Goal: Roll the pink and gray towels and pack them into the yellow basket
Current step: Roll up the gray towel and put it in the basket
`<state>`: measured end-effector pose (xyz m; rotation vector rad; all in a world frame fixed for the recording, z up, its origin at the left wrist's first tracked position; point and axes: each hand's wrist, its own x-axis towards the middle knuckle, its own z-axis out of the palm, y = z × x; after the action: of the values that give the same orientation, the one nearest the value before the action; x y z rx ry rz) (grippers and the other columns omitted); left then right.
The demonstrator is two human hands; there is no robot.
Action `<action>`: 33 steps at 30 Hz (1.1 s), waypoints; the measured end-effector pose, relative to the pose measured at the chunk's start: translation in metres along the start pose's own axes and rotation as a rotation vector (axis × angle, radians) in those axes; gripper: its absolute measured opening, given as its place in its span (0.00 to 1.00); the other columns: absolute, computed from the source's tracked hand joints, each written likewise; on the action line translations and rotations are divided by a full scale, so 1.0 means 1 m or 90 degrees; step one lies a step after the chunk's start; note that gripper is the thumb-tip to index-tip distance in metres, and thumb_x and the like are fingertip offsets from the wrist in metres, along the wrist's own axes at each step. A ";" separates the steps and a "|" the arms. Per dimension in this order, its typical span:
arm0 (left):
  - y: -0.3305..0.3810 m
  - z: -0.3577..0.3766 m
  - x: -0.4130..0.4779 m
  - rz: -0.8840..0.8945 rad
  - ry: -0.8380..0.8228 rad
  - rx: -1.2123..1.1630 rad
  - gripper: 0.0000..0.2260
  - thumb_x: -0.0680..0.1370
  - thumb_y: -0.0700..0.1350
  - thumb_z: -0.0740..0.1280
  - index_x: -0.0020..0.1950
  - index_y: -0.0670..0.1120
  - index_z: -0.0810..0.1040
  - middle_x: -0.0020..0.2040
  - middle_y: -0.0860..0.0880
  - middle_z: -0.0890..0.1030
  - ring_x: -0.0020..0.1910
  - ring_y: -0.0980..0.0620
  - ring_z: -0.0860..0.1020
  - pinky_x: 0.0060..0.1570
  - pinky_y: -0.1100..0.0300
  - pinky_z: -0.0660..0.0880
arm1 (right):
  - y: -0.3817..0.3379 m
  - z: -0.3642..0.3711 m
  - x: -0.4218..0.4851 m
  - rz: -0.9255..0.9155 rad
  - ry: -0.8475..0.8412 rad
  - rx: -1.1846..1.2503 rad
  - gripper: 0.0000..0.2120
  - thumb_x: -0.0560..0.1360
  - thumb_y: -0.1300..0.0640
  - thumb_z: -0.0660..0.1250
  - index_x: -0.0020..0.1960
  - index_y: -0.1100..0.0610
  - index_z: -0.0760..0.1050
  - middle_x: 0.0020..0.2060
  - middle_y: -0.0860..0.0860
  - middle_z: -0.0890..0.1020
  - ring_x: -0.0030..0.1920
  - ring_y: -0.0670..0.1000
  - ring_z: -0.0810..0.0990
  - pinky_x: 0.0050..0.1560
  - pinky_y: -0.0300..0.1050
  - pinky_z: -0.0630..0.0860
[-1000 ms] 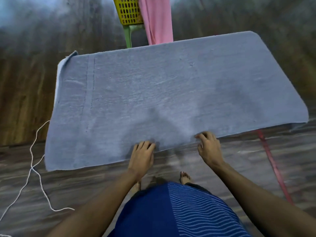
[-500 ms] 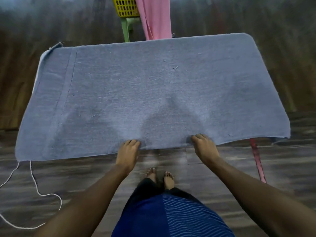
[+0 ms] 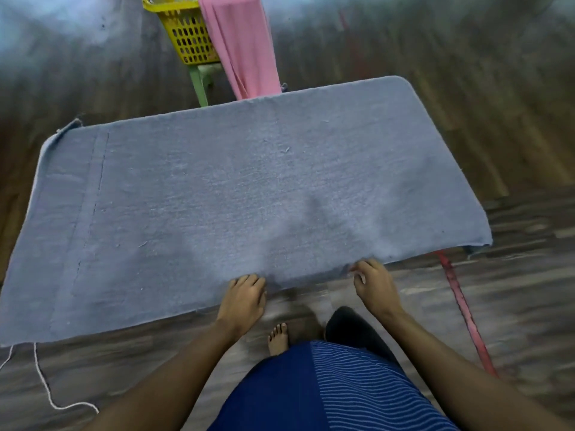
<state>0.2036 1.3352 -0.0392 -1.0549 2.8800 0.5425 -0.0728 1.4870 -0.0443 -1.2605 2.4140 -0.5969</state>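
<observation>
At the near edge of the gray towel (image 3: 236, 194), the left hand (image 3: 244, 298) has its fingers curled over the hem, gripping it. Just to its right, the right hand (image 3: 375, 284) pinches the same edge between bent fingers and thumb. The towel lies spread out flat and wide; what carries it is hidden. Beyond its far edge a yellow basket (image 3: 186, 35) sits on a green stool (image 3: 199, 85), with the pink towel (image 3: 242, 48) draped over the basket's rim and hanging down. Below the hands are a bare foot (image 3: 278, 337) and a blue striped garment (image 3: 326, 390). A white cord (image 3: 46, 387) trails on the wooden floor (image 3: 513, 306) at the left, a red strap (image 3: 463, 309) at the right.
</observation>
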 end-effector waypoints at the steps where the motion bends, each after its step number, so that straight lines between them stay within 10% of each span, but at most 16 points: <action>1: 0.010 0.001 0.010 0.015 0.007 0.004 0.01 0.73 0.44 0.64 0.42 0.47 0.75 0.41 0.49 0.78 0.41 0.47 0.77 0.43 0.53 0.72 | 0.010 -0.007 0.004 0.004 0.010 -0.005 0.11 0.70 0.67 0.68 0.50 0.57 0.81 0.47 0.53 0.80 0.49 0.55 0.78 0.49 0.50 0.76; 11: 0.158 0.027 0.136 0.024 0.058 -0.032 0.10 0.73 0.48 0.57 0.45 0.47 0.77 0.43 0.49 0.78 0.42 0.46 0.77 0.41 0.55 0.70 | 0.140 -0.112 0.073 -0.003 0.009 -0.101 0.16 0.69 0.65 0.70 0.56 0.57 0.79 0.51 0.56 0.78 0.51 0.59 0.77 0.51 0.54 0.74; 17: 0.244 0.057 0.177 -0.041 -0.040 0.006 0.20 0.68 0.49 0.75 0.57 0.46 0.77 0.54 0.46 0.77 0.53 0.43 0.76 0.48 0.50 0.74 | 0.199 -0.154 0.098 -0.028 -0.218 -0.189 0.28 0.70 0.62 0.67 0.69 0.53 0.67 0.64 0.54 0.69 0.64 0.60 0.68 0.60 0.56 0.72; 24: 0.268 0.074 0.176 -0.079 -0.019 0.027 0.18 0.63 0.35 0.76 0.51 0.44 0.80 0.51 0.46 0.81 0.48 0.43 0.79 0.43 0.52 0.78 | 0.229 -0.162 0.100 -0.111 -0.181 -0.121 0.18 0.72 0.69 0.63 0.59 0.57 0.76 0.55 0.52 0.77 0.57 0.56 0.74 0.54 0.54 0.76; 33: 0.287 0.068 0.163 -0.075 -0.019 -0.009 0.12 0.69 0.41 0.73 0.51 0.45 0.80 0.50 0.47 0.81 0.48 0.45 0.79 0.46 0.52 0.76 | 0.248 -0.165 0.076 -0.092 -0.097 -0.013 0.09 0.71 0.65 0.67 0.49 0.56 0.80 0.47 0.50 0.80 0.48 0.54 0.77 0.47 0.47 0.74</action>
<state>-0.1090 1.4603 -0.0367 -1.1995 2.7704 0.5673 -0.3642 1.5852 -0.0408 -1.4442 2.2243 -0.4973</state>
